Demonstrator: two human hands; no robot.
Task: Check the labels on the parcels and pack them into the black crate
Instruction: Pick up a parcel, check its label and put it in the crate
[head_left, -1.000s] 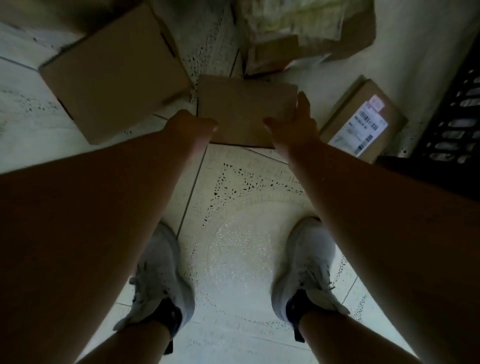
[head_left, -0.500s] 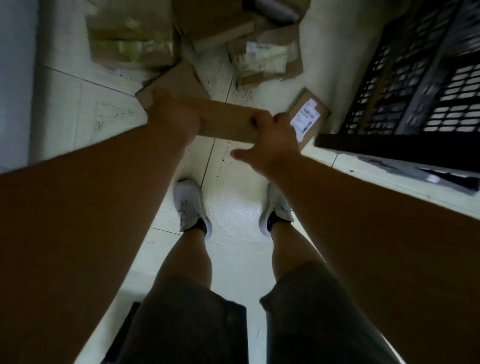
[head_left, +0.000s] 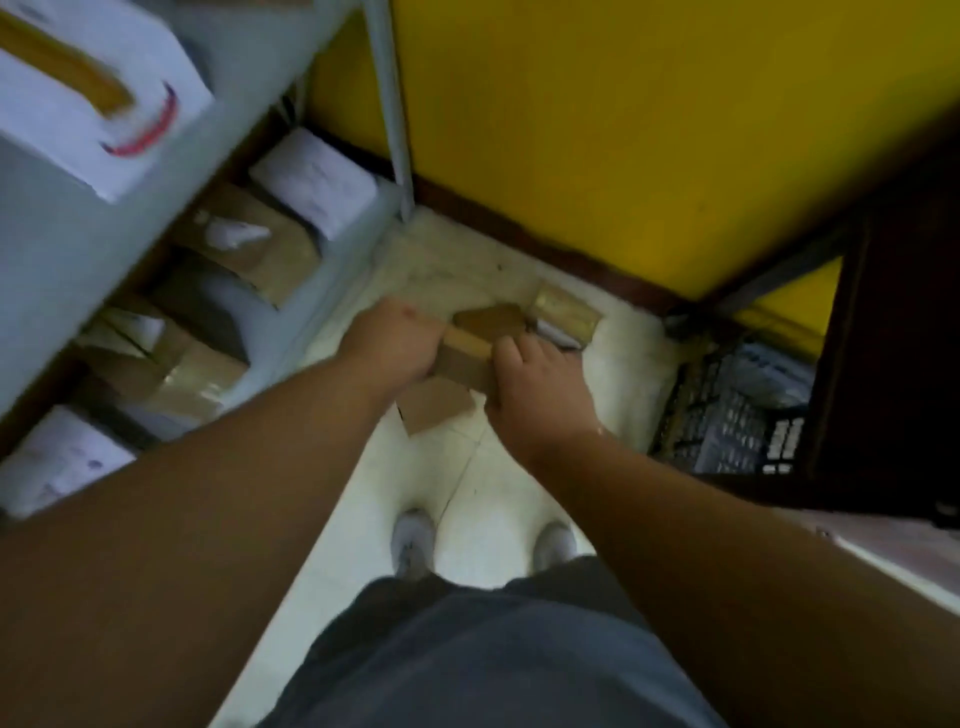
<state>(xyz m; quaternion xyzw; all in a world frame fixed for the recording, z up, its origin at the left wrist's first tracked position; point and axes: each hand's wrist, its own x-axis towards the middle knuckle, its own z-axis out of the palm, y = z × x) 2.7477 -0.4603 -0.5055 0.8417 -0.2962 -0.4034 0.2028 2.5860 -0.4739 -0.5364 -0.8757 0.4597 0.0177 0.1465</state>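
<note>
I hold a flat brown cardboard parcel (head_left: 470, 353) in front of me, well above the floor. My left hand (head_left: 389, 345) grips its left end and my right hand (head_left: 537, 387) grips its right end. A strip of tape crosses its top. No label shows on the face toward me. The black crate (head_left: 737, 410) stands on the floor to the right, its lattice wall partly hidden behind a dark panel. More parcels lie on the floor: a brown one (head_left: 436, 408) under my hands and another (head_left: 563, 314) beyond them. The picture is blurred by motion.
Grey shelves (head_left: 244, 130) on the left hold several brown and white parcels, one white box (head_left: 88, 88) on top. A yellow wall (head_left: 597, 130) closes the far side. A dark wooden panel (head_left: 893, 338) stands at the right. My feet stand on white floor tiles (head_left: 483, 483).
I have straightened up with the parcel lifted from the floor in both hands. The view has swung up, so the shelves and yellow wall now show.
</note>
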